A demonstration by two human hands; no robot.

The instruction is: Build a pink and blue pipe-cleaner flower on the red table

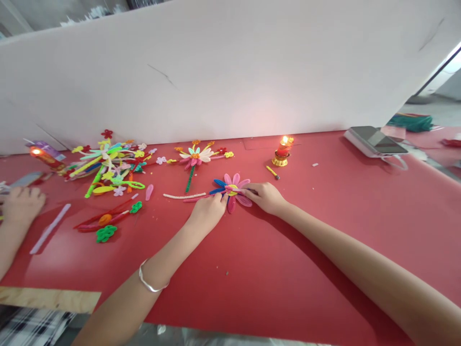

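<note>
A pipe-cleaner flower [232,204] with pink and blue petals and a yellow centre lies on the red table in front of me. My left hand [209,210] is closed with its fingertips at the flower's lower left, by the centre. From the right, my right hand [266,196] pinches at the flower's middle, where a small pink piece shows between the hands. Fingertip contact is partly hidden. Left of the flower, a white pipe cleaner [183,196] and a pink one stick out past my left hand. A finished-looking flower with a green stem [190,179] lies behind them.
A lit red candle [283,150] in a gold holder stands behind, near a short yellow pencil [272,172]. Another lit candle [46,159] stands left beside a colourful pipe-cleaner pile [108,166]. Another person's hand [23,204] is at far left. A phone-like device [376,139] lies right.
</note>
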